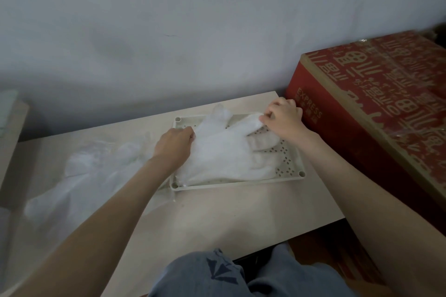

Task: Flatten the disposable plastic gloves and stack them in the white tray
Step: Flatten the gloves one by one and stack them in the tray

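Observation:
A white perforated tray point(293, 177) lies on the pale table top. Spread across it is a stack of translucent plastic gloves point(224, 154), fingers pointing right and toward the wall. My left hand point(175, 146) sits at the tray's left end, fingers curled onto the cuff side of the top glove. My right hand point(283, 117) is at the tray's far right corner and pinches a glove finger tip. A loose heap of more plastic gloves point(91, 176) lies on the table to the left of the tray.
A large red cardboard box point(376, 113) stands right beside the tray on the right. A grey wall runs behind the table point(217, 219). The table's front edge lies just above my knees in blue jeans point(241, 277). Pale furniture shows at the far left.

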Demonstrator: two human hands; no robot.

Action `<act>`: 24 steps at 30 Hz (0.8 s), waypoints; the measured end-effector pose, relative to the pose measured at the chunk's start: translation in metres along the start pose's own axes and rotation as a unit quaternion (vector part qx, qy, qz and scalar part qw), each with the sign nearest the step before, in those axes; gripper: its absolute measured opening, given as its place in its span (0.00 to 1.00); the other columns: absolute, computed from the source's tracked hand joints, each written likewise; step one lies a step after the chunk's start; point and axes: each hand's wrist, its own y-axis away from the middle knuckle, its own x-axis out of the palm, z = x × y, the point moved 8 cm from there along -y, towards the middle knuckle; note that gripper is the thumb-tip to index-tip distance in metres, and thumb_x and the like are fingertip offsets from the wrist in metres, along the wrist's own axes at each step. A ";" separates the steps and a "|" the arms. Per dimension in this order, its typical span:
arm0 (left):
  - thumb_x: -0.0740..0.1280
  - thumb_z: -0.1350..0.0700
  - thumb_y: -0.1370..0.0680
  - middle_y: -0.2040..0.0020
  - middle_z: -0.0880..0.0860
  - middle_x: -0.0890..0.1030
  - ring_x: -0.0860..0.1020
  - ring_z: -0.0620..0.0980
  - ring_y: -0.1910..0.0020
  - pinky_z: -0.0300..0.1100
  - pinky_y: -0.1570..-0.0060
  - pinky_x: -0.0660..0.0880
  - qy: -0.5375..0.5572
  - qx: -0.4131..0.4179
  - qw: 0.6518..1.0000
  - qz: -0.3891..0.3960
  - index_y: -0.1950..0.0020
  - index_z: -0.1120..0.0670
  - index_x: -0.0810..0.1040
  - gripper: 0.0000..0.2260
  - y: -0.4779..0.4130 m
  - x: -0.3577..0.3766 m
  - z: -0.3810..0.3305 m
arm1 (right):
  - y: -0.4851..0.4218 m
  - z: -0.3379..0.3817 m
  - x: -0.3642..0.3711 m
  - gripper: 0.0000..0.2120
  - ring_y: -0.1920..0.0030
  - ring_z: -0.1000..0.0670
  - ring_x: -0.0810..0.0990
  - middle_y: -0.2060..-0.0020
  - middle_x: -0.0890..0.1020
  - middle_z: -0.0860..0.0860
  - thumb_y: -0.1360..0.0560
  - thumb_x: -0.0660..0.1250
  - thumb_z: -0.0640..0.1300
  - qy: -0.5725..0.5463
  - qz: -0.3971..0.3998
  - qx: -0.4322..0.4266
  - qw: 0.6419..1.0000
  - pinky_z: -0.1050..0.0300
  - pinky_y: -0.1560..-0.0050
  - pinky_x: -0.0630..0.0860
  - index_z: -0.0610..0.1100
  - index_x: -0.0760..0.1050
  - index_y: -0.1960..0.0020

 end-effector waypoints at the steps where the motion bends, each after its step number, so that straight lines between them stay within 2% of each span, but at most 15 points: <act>1: 0.57 0.58 0.19 0.40 0.59 0.76 0.72 0.60 0.44 0.50 0.46 0.69 -0.014 -0.005 1.000 -0.018 0.38 0.57 0.72 0.12 0.000 -0.002 -0.001 | 0.004 0.000 -0.002 0.12 0.35 0.44 0.64 0.38 0.71 0.49 0.24 0.65 0.52 0.002 -0.009 0.004 1.000 0.50 0.38 0.59 0.44 0.76 0.47; 4: 0.61 0.57 0.21 0.33 0.59 0.68 0.66 0.61 0.36 0.51 0.38 0.63 -0.021 -0.045 0.994 -0.092 0.32 0.60 0.66 0.18 0.005 -0.014 -0.006 | 0.020 0.010 -0.005 0.17 0.38 0.44 0.66 0.41 0.71 0.47 0.27 0.69 0.51 -0.033 -0.026 -0.015 0.999 0.53 0.40 0.60 0.42 0.73 0.44; 5: 0.62 0.57 0.22 0.32 0.59 0.68 0.66 0.61 0.36 0.52 0.37 0.63 -0.008 -0.033 0.992 -0.122 0.31 0.60 0.67 0.19 0.010 -0.020 -0.013 | 0.028 0.018 -0.004 0.17 0.41 0.45 0.69 0.44 0.73 0.47 0.28 0.71 0.50 -0.064 -0.016 -0.039 0.997 0.54 0.40 0.62 0.41 0.73 0.46; 7: 0.60 0.56 0.22 0.33 0.59 0.70 0.68 0.61 0.36 0.53 0.36 0.63 0.029 0.050 0.987 -0.147 0.33 0.60 0.69 0.19 0.018 -0.023 -0.033 | 0.048 0.039 0.007 0.15 0.46 0.46 0.72 0.51 0.75 0.49 0.29 0.73 0.49 -0.119 0.052 -0.100 0.987 0.51 0.42 0.68 0.41 0.74 0.50; 9: 0.54 0.50 0.21 0.30 0.57 0.69 0.67 0.58 0.31 0.51 0.31 0.57 0.041 0.126 0.989 -0.063 0.30 0.57 0.68 0.22 0.024 -0.007 -0.050 | 0.072 0.062 0.025 0.17 0.47 0.49 0.71 0.52 0.74 0.52 0.29 0.72 0.54 -0.083 0.136 -0.163 0.974 0.54 0.45 0.67 0.43 0.74 0.48; 10: 0.51 0.47 0.20 0.26 0.55 0.65 0.62 0.54 0.27 0.50 0.28 0.52 0.020 0.138 0.990 0.002 0.27 0.55 0.64 0.24 0.027 0.007 -0.054 | 0.082 0.072 0.035 0.20 0.47 0.50 0.69 0.50 0.73 0.53 0.28 0.71 0.57 -0.046 0.160 -0.198 0.966 0.55 0.45 0.66 0.45 0.73 0.46; 12: 0.48 0.43 0.17 0.21 0.52 0.52 0.49 0.50 0.23 0.52 0.27 0.42 -0.034 0.120 0.985 0.117 0.22 0.51 0.53 0.25 0.030 0.036 -0.047 | 0.094 0.086 0.052 0.23 0.45 0.52 0.67 0.47 0.72 0.54 0.28 0.67 0.61 0.027 0.171 -0.257 0.951 0.55 0.44 0.63 0.47 0.70 0.41; 14: 0.45 0.42 0.17 0.21 0.51 0.44 0.43 0.50 0.23 0.54 0.27 0.39 -0.043 0.096 0.978 0.181 0.21 0.48 0.46 0.26 0.031 0.052 -0.038 | 0.098 0.092 0.063 0.21 0.45 0.51 0.68 0.45 0.72 0.53 0.25 0.65 0.59 0.078 0.141 -0.293 0.943 0.56 0.46 0.61 0.46 0.70 0.39; 18: 0.43 0.42 0.17 0.21 0.52 0.40 0.39 0.51 0.23 0.55 0.27 0.37 -0.063 0.095 0.971 0.208 0.22 0.46 0.42 0.25 0.029 0.058 -0.032 | 0.100 0.099 0.063 0.09 0.51 0.44 0.73 0.52 0.76 0.47 0.25 0.62 0.43 0.085 0.037 -0.335 0.938 0.55 0.53 0.60 0.41 0.75 0.47; 21: 0.43 0.42 0.18 0.22 0.52 0.38 0.38 0.50 0.23 0.55 0.27 0.37 -0.065 0.100 0.969 0.215 0.22 0.47 0.41 0.26 0.026 0.060 -0.032 | 0.101 0.102 0.065 0.12 0.53 0.46 0.74 0.53 0.78 0.48 0.28 0.65 0.46 0.104 0.018 -0.336 0.936 0.52 0.52 0.67 0.42 0.75 0.47; 24: 0.43 0.42 0.17 0.22 0.53 0.37 0.37 0.50 0.23 0.55 0.27 0.38 -0.062 0.102 0.969 0.216 0.22 0.49 0.39 0.26 0.023 0.062 -0.033 | 0.104 0.106 0.066 0.12 0.60 0.46 0.76 0.60 0.78 0.49 0.35 0.72 0.46 0.128 0.000 -0.338 0.933 0.52 0.58 0.71 0.43 0.75 0.54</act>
